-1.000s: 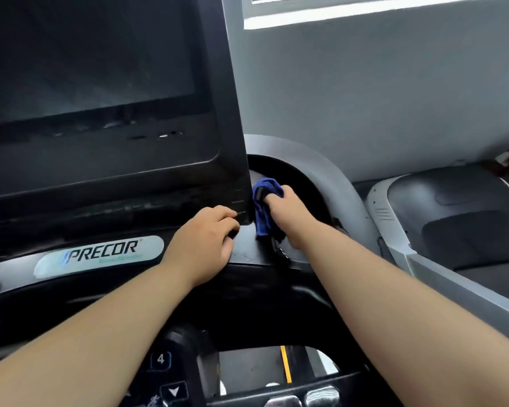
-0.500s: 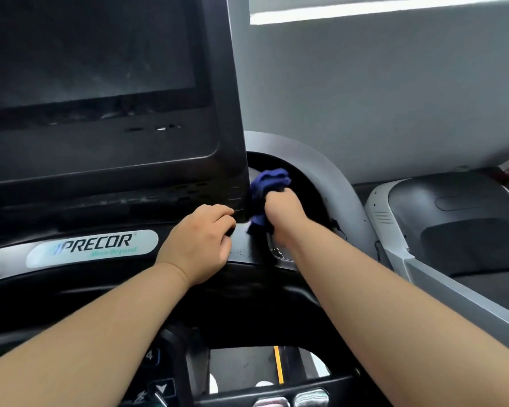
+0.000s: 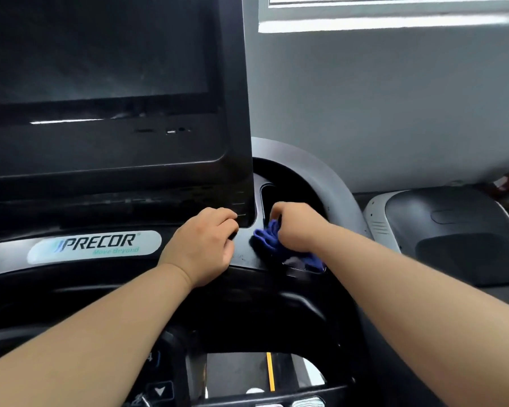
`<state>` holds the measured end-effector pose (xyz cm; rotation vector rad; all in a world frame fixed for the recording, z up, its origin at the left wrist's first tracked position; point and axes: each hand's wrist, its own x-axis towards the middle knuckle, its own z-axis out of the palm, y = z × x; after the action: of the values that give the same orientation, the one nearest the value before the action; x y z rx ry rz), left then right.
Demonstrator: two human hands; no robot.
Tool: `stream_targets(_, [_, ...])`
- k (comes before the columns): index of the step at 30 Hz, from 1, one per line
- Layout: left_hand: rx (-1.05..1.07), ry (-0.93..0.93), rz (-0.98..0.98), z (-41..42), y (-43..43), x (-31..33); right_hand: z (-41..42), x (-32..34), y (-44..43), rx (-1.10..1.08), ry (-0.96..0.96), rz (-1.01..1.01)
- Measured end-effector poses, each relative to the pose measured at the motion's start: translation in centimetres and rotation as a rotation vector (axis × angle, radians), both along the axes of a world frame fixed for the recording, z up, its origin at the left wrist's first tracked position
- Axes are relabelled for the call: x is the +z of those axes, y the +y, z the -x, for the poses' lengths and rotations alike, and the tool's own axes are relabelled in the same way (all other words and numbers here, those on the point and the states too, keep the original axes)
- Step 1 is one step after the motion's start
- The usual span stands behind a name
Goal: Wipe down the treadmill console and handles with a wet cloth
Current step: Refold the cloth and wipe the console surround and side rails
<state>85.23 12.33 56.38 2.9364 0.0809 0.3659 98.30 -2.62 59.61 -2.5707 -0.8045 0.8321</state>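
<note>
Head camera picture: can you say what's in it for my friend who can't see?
A person's right hand presses a blue cloth onto the black treadmill console beside its screen, while the left hand rests on the console.

Right hand (image 3: 294, 227) hides most of the blue cloth (image 3: 266, 239); console screen (image 3: 94, 54) runs off top-left.
</note>
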Motion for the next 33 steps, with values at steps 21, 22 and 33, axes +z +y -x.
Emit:
stream_targets(21, [-0.013, -0.021, 0.017, 0.1, -0.1, 0.1, 0.2, -0.9, -0.4, 0.550, -0.001, 0.513])
stream_targets(22, [-0.014, -0.025, 0.014, 0.1, 0.0, 0.2, -0.1, -0.4, -0.6, 0.519, 0.059, 0.531])
stream_targets(33, [-0.025, -0.015, -0.004, 0.1, 0.0, 0.0, -4.7, -0.6, -0.6, 0.969, -0.771, 0.530])
